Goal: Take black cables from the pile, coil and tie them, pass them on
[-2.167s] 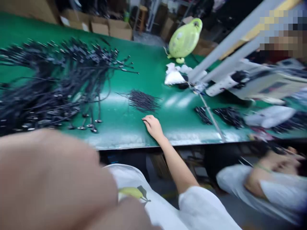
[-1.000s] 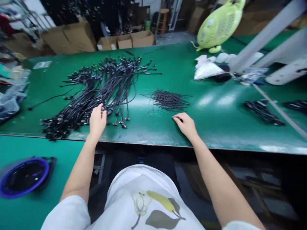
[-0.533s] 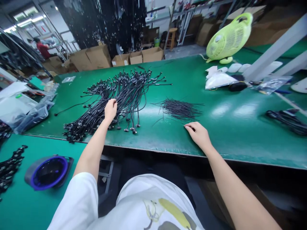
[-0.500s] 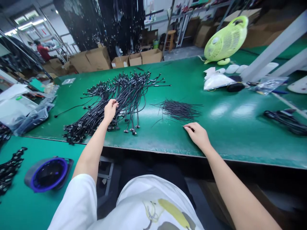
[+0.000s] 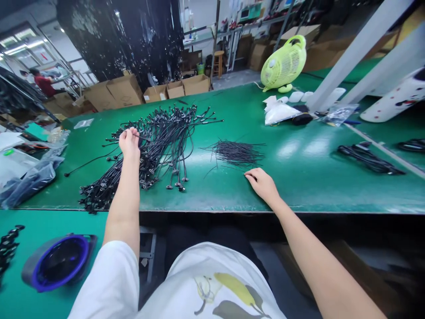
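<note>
A big heap of black cables (image 5: 166, 137) with small plugs at their ends lies on the green table. My left hand (image 5: 130, 142) is over the left part of this heap, fingers curled, and a black cable appears caught between the fingertips. Right of the heap is a flat pile of thin black ties (image 5: 237, 152), a few of them straying loose at its left. My right hand (image 5: 263, 182) rests just in front of that pile, thumb and forefinger pressed together. Whatever is in that pinch, if anything, is too small to make out.
On the table (image 5: 212, 195) a lime-green fan (image 5: 283, 64) stands at the back right, near white bags (image 5: 280, 113) and a slanted white post (image 5: 352, 62). A coiled black cable (image 5: 368, 158) lies right. A blue-rimmed dark bowl (image 5: 61, 261) is at lower left; cardboard boxes (image 5: 122, 91) stand behind.
My left hand has moved left and farther up over the cable heap. My right hand keeps its pinch in front of the ties. The view has turned slightly to the right.
</note>
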`<state>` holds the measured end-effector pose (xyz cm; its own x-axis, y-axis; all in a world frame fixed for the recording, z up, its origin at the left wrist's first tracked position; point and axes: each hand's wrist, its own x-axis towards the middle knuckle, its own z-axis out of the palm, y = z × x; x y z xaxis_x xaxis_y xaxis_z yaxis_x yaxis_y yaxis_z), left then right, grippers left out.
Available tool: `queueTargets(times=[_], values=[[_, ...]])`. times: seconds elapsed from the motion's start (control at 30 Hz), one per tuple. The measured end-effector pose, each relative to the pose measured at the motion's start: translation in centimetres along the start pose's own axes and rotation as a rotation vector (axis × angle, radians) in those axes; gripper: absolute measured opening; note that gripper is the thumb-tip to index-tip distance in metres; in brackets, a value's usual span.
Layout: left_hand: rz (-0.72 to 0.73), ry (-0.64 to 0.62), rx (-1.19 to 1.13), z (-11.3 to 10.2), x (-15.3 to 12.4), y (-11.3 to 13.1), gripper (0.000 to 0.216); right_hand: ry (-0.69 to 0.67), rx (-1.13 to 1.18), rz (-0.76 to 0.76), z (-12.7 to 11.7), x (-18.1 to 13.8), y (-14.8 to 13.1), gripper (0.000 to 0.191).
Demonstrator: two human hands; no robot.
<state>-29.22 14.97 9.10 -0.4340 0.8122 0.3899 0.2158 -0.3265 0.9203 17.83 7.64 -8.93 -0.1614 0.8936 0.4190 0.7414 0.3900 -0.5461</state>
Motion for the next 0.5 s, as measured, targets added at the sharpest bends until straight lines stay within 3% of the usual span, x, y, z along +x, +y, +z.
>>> queueTargets(times=[0.1,0.27,0.4,0.5], values=[[-0.018,-0.110,0.007,0.8,0.1,0.2,0.016,0.002,0.000,0.010,-0.1,0.1,-0.2,0.021],[-0.080,-0.110,-0.177,0.9,-1.6,2.0,0.012,-0.002,0.009,0.017,-0.1,0.3,-0.1,0.020],[-0.249,-0.435,-0.239,1.6,-7.3,5.2,0.023,-0.010,0.024,0.024,-0.6,-0.1,-0.1,0.021],[-0.441,-0.724,-0.148,2.9,-13.6,8.2,0.039,0.078,0.077,0.005,-1.4,0.5,-2.8,0.030]])
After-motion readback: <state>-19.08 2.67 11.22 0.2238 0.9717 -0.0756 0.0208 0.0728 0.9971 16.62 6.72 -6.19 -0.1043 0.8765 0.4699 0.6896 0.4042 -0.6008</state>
